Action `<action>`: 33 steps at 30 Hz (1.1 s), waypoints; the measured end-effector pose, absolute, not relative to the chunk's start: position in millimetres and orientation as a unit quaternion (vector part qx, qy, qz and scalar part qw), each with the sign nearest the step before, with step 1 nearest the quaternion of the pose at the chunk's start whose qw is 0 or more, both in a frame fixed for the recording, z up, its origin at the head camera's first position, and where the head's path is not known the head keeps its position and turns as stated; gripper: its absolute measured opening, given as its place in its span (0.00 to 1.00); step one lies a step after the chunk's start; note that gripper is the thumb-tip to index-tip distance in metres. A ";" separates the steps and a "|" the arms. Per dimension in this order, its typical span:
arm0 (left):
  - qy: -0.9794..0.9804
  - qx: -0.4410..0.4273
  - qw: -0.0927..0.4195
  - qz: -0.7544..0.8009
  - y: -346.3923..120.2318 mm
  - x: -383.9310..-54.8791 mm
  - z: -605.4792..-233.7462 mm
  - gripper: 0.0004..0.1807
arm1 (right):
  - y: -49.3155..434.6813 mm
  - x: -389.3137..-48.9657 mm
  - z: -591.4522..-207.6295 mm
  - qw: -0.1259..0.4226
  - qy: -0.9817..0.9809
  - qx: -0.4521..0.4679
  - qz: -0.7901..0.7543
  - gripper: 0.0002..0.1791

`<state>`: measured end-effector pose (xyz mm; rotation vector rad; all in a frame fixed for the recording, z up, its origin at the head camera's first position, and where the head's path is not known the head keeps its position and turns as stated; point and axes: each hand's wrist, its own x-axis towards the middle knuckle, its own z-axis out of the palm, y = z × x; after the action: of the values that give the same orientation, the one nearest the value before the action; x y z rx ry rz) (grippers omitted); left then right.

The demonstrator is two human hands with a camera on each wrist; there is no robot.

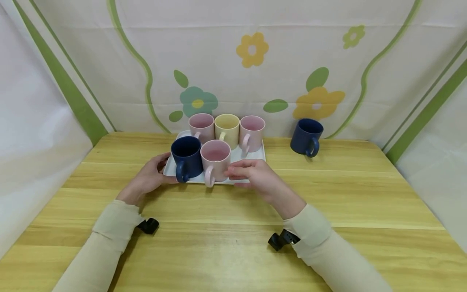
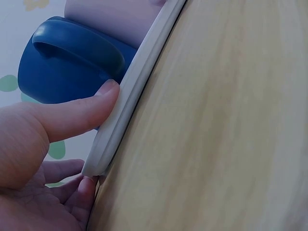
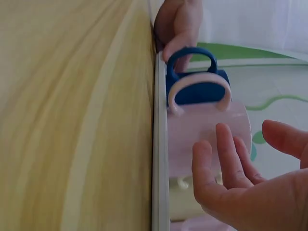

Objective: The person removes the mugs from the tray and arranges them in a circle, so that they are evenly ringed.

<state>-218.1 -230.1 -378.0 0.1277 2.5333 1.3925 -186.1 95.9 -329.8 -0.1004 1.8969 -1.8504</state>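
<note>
A white tray (image 1: pixel 237 156) near the back of the table carries several mugs. My left hand (image 1: pixel 151 175) holds the tray's left front corner; in the left wrist view the thumb (image 2: pixel 82 115) lies along the front rim and the other fingers are at the corner. Beside it on the tray stands a navy blue mug (image 1: pixel 187 156), handle toward me. To its right is a pink mug (image 1: pixel 215 160). My right hand (image 1: pixel 259 178) has its fingers extended at that pink mug's right side, with fingertips (image 3: pixel 224 132) right at its wall.
Behind them on the tray stand a pink mug (image 1: pixel 202 126), a yellow mug (image 1: pixel 227 129) and another pink mug (image 1: pixel 251 134). Off the tray, a navy mug (image 1: pixel 306 136) stands at the back right of the wooden table (image 1: pixel 219 243). A flower-patterned curtain (image 1: pixel 204 48) hangs behind.
</note>
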 end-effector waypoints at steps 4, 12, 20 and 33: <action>0.869 0.048 0.123 0.477 -231.2 -217.4 -378.1 0.57 | 82.8 -182.4 -331.4 0.258 0.680 -0.043 -0.685 0.19; 0.872 0.055 0.122 0.470 -231.4 -216.4 -380.1 0.57 | 63.2 -176.4 -330.9 0.273 0.693 -0.057 -0.665 0.17; 0.875 0.050 0.117 0.467 -229.8 -217.4 -379.5 0.57 | 51.7 -178.3 -335.3 0.283 0.686 -0.057 -0.668 0.18; 0.874 0.067 0.113 0.467 -230.4 -218.6 -378.6 0.57 | 58.1 -179.2 -337.3 0.273 0.664 -0.046 -0.694 0.17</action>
<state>-218.6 -230.4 -378.6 0.1955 2.5658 1.3708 -179.2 58.1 -337.3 -0.1244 1.7869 -1.8675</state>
